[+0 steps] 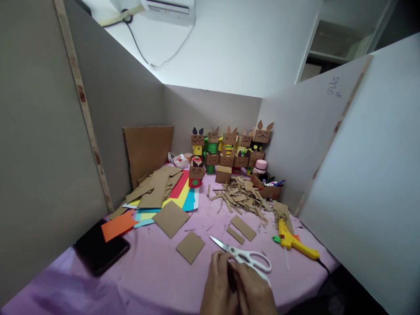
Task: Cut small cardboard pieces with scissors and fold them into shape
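My left hand point(218, 284) and my right hand point(252, 286) are close together at the table's front, fingers bent and closed inward. Between them shows a dark brown sliver point(231, 278), mostly covered by the fingers; I cannot tell its kind. White-handled scissors point(241, 254) lie just beyond the hands, blades pointing to the far left, one handle partly behind my right hand. A square cardboard piece point(190, 247) rests left of the scissors, with a larger square cardboard piece point(170, 218) behind it. Two cardboard strips, a wide one point(243, 228) and a narrow one point(235, 235), lie past the blades.
A yellow glue gun point(295, 246) lies at right, its cord over the edge. Cardboard scraps point(241, 194) are heaped behind. Several cardboard animal figures point(226, 159) stand at the back. Cardboard sheets point(159, 188), an orange paper point(118, 225) and a black tablet-like slab point(101, 251) lie left.
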The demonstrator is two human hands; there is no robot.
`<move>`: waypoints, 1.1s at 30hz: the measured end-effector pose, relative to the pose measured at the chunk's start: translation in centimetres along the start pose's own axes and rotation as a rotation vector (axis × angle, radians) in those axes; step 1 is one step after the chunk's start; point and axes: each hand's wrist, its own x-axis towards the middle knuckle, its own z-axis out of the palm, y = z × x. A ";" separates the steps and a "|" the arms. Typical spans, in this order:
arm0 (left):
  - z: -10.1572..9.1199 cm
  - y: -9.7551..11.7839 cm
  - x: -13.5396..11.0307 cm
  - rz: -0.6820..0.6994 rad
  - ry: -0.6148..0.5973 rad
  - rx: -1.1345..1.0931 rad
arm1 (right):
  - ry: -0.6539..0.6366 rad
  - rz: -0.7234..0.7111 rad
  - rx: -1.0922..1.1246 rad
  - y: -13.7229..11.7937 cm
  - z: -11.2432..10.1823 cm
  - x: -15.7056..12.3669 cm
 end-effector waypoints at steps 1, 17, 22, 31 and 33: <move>0.0 0.0 0.0 -0.003 -0.006 -0.003 | -0.005 0.010 0.001 0.0 0.1 -0.1; -0.3 0.2 0.2 -0.058 -0.032 -0.002 | -0.048 0.057 0.020 -0.2 0.4 -0.2; -0.4 0.3 0.0 -0.047 -0.017 0.012 | -0.028 0.060 0.023 -0.5 0.3 -0.2; -1.2 0.1 0.0 -0.001 -0.122 0.041 | -0.155 0.109 -0.050 -0.7 -0.3 0.6; -1.2 -0.3 -0.2 0.004 -0.136 0.060 | -0.216 0.090 -0.094 -0.5 -0.2 0.6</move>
